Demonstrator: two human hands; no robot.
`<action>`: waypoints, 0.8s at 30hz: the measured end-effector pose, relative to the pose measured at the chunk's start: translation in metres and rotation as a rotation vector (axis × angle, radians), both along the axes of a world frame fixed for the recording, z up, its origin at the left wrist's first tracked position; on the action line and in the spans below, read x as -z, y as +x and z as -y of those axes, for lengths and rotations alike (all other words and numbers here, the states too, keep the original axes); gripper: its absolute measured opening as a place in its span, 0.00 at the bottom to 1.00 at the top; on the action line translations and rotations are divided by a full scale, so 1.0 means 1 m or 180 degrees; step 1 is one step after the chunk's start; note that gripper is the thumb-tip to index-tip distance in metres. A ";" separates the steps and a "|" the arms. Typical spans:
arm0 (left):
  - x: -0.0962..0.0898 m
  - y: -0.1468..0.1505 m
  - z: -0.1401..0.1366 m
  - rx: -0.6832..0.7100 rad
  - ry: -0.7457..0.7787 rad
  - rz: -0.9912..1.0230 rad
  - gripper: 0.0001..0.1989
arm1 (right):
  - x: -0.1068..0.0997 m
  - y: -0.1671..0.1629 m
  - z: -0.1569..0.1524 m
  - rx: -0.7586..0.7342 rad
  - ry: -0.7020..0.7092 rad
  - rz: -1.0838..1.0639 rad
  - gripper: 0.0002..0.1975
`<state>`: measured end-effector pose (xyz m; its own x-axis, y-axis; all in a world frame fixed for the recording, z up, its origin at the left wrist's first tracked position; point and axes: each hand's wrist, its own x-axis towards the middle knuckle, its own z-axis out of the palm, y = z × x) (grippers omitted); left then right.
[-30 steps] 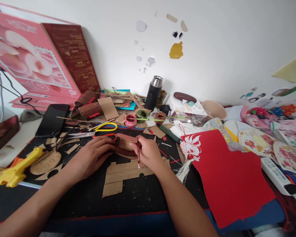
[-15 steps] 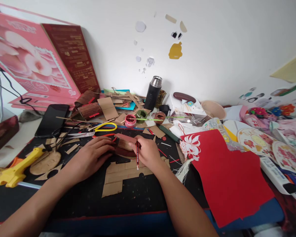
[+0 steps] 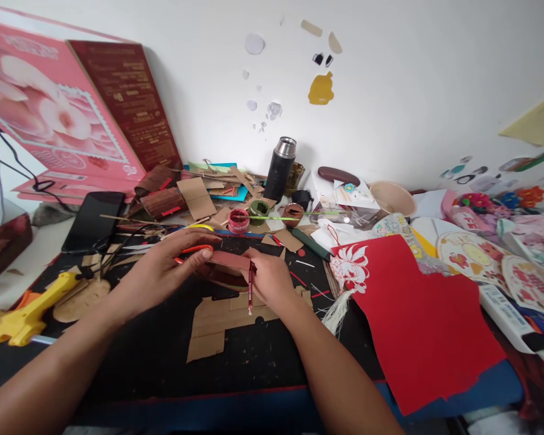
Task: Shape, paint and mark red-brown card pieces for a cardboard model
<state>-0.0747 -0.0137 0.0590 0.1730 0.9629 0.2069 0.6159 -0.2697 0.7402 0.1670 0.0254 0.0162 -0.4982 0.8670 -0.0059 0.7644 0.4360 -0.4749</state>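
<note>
My right hand (image 3: 269, 278) is closed on the right end of a brown-painted cardboard piece (image 3: 230, 261) with a curved lower part. A slim dark red stick (image 3: 250, 290), perhaps a brush handle or pencil, hangs down from the same fingers. My left hand (image 3: 172, 260) is at the piece's left end, thumb and index finger apart, the thumb tip by its edge; the other fingers are mostly hidden. Between that thumb and finger shows the orange handle (image 3: 193, 249) of scissors. A flat cut cardboard sheet (image 3: 208, 335) lies below on the black mat (image 3: 154, 368).
Behind stand jars of red (image 3: 239, 222), green (image 3: 258, 211) and brown paint (image 3: 293, 214), with a thin green stick across them, and a black flask (image 3: 281, 172). A yellow glue gun (image 3: 31, 311) lies left, near a phone (image 3: 94, 220). Red paper (image 3: 421, 326) spreads right.
My left hand has turned and spread, its thumb swinging out to the right and its index finger lifting over the scissors' handles. My right hand keeps its hold on the piece and stick.
</note>
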 end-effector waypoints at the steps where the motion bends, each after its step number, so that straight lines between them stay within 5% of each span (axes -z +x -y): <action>1: 0.001 0.000 -0.001 0.0094 -0.0141 0.0098 0.31 | 0.001 0.001 0.000 -0.0011 -0.0003 -0.0010 0.10; 6: 0.005 -0.007 -0.001 0.0399 -0.0665 0.0357 0.32 | 0.002 0.001 0.000 -0.0089 0.0011 -0.0044 0.12; 14: 0.001 -0.002 -0.005 0.0622 -0.0677 0.0418 0.22 | -0.008 0.001 0.002 -0.0047 -0.0058 0.0066 0.12; 24: 0.018 -0.009 -0.014 0.0699 -0.0532 0.0563 0.25 | -0.001 0.002 0.001 -0.0002 -0.0095 -0.0085 0.12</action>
